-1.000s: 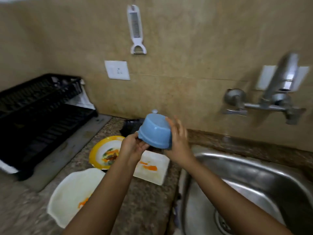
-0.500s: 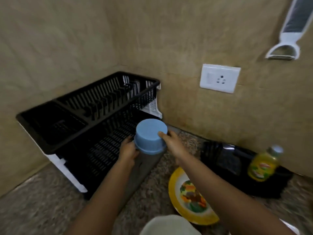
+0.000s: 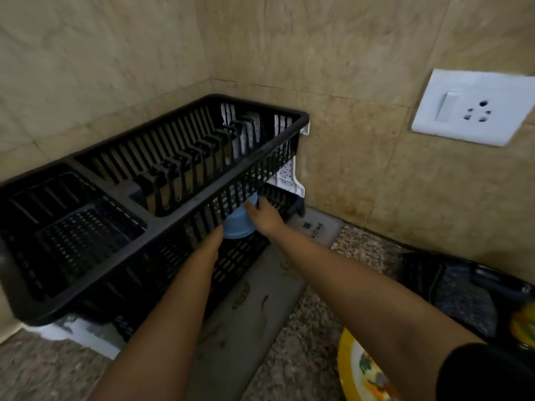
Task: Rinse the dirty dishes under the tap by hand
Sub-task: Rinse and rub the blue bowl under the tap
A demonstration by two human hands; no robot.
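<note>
While inside the black dish rack (image 3: 101,256), blue bowl (image 3: 237,228) between hands (image 3: 212,243) (image 3: 266,217).

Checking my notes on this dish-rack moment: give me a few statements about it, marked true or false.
1. Both the left hand and right hand are on the blue bowl. True.
2. The bowl sits in the black rack's upper tier. False: it is under that tier, at the lower level.
3. The yellow-rimmed plate is clean. False: food smears show on it.
4. A white wall socket is right of the rack. True.
</note>
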